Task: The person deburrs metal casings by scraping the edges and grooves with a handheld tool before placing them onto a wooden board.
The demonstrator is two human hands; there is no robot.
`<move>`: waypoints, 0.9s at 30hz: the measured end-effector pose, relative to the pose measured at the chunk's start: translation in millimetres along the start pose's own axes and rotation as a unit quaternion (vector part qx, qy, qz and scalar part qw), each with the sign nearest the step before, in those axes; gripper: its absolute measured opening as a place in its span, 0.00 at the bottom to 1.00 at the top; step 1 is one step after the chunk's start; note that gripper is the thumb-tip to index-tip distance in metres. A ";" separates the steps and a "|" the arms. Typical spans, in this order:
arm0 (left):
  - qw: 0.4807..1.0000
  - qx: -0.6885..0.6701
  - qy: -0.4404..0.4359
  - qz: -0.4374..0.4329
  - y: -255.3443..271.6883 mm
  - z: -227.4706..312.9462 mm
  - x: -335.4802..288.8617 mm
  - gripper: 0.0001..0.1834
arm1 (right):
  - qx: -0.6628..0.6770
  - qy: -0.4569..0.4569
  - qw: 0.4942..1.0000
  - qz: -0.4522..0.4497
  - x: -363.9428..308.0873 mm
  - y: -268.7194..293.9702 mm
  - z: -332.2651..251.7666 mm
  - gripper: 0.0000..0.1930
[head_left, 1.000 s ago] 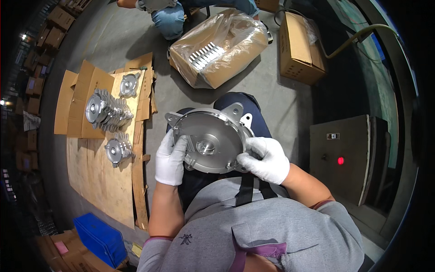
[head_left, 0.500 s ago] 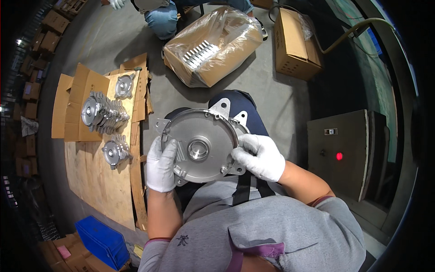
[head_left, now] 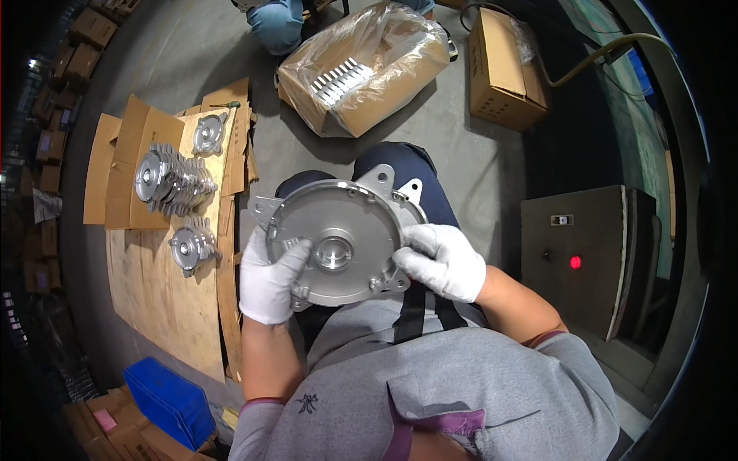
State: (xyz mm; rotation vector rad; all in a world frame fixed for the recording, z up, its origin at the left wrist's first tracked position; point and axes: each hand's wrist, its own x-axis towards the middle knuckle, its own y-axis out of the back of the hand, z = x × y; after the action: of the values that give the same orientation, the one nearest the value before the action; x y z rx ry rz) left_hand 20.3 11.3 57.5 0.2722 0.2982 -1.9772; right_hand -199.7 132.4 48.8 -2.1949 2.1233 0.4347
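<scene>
Over my lap is a round grey metal end cover with pierced lugs around its rim and a raised hub in the middle. My white-gloved left hand grips its left edge, the thumb lying across the face toward the hub. At the right edge, my gloved right hand is closed, thumb and fingers pinching the rim. Behind the cover, a second metal part with a lug shows at the right; most of it is hidden. I cannot tell whether the two are joined.
To my left, a wooden board bears a stack of similar covers, a smaller stack and a single cover. A plastic-lined carton stands ahead, a person's knee beyond it. A metal cabinet stands right, a blue bin lower left.
My left hand has shifted slightly left, and its thumb now reaches farther across the cover's face. The cover has moved a little left. My right hand keeps its pinch.
</scene>
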 end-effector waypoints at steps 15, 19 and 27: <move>0.988 -0.121 -0.041 0.088 29.8 -8.8 9.0 0.24 | -0.470 -0.026 0.879 -0.078 16.4 -35.3 37.5 0.05; 0.991 -0.107 -0.027 0.068 26.5 -11.7 9.0 0.22 | -0.376 0.028 0.926 0.008 -7.4 8.0 16.8 0.07; 0.988 -0.045 0.097 -0.108 -27.4 -48.5 20.3 0.25 | -0.224 -0.117 0.930 0.268 -47.6 70.2 50.2 0.15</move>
State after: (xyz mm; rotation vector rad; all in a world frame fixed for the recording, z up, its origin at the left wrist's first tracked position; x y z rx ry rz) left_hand -10.3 21.0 7.5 0.3887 0.5604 -2.1460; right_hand -277.7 186.7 22.8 -1.5577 2.6527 1.2524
